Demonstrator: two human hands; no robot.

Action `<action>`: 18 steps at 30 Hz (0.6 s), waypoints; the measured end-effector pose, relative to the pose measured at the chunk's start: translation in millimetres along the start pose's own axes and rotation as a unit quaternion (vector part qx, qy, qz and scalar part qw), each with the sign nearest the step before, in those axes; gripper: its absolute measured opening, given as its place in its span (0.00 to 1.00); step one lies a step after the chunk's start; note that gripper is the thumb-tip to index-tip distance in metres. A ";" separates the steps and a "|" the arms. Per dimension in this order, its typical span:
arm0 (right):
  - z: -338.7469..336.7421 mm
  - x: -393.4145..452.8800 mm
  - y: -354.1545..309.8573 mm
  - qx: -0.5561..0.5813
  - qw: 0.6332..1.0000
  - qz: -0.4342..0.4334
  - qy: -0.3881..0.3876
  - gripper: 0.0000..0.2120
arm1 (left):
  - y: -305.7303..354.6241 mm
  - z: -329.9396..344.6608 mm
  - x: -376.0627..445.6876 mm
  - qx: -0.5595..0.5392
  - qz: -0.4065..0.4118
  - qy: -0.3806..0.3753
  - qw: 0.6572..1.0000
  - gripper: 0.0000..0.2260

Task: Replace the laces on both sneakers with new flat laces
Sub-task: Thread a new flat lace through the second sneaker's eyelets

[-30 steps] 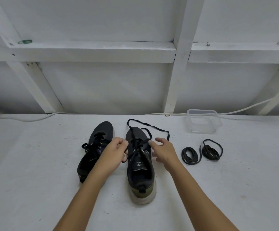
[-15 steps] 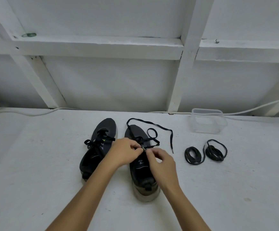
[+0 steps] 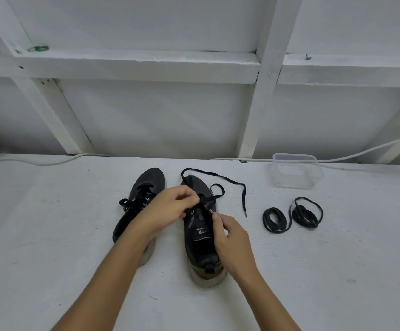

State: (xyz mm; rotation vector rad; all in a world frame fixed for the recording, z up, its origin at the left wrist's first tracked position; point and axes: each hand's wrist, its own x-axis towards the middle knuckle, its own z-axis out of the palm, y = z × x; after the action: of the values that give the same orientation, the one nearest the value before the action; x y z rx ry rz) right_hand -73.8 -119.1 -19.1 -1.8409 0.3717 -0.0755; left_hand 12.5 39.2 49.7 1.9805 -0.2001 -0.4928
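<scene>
Two dark sneakers stand side by side on the white surface, toes pointing away. The left sneaker (image 3: 146, 185) is still laced. The right sneaker (image 3: 200, 244) has a loosened black lace (image 3: 232, 182) trailing off to the right of its toe. My left hand (image 3: 168, 209) pinches that lace above the upper eyelets. My right hand (image 3: 230, 237) grips the right edge of the shoe's opening, fingers curled at the eyelets. Two coiled black laces (image 3: 273, 219) (image 3: 307, 212) lie to the right of the shoes.
An open clear plastic container (image 3: 296, 172) stands at the back right near the wall. A white cable (image 3: 51, 162) runs along the foot of the white framed wall. A green ring (image 3: 38, 48) lies on the wall ledge.
Both hands came together over the right sneaker's eyelets. The left hand has lifted the lace slightly, the right hand has slid nearer to me along the shoe's edge. The loose lace end shifted right.
</scene>
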 end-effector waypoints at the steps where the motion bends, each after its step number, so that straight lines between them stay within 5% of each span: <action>1: 1.4 -0.5 0.6 -0.005 1.000 0.003 0.005 0.12 | -1.6 -7.0 -4.2 -0.048 0.017 0.001 0.999 0.06; 6: 2.6 -0.6 0.9 0.010 1.000 0.009 0.010 0.12 | -1.8 -42.8 -12.6 -0.388 0.083 0.062 0.916 0.12; 7: 2.4 -1.2 1.2 0.012 1.000 0.008 0.006 0.11 | -3.7 -44.2 -10.8 -0.357 0.069 0.094 0.927 0.15; 10: 2.7 -1.7 0.0 0.027 1.000 0.012 -0.003 0.07 | -10.6 -25.5 -8.8 -0.010 0.028 0.144 0.989 0.13; 13: 2.6 0.0 0.6 0.023 1.000 0.011 -0.006 0.08 | -13.5 2.5 -6.9 0.216 0.098 0.086 0.968 0.06; 18: 1.6 1.1 -0.6 0.015 1.000 0.015 -0.015 0.09 | -2.2 16.9 1.9 0.336 0.004 0.033 0.941 0.10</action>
State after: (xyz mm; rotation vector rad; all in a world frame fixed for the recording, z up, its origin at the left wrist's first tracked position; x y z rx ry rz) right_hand -72.2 -117.8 -19.2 -1.8049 0.3756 -0.0330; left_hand 6.9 25.6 40.9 2.6571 -0.3715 -0.3764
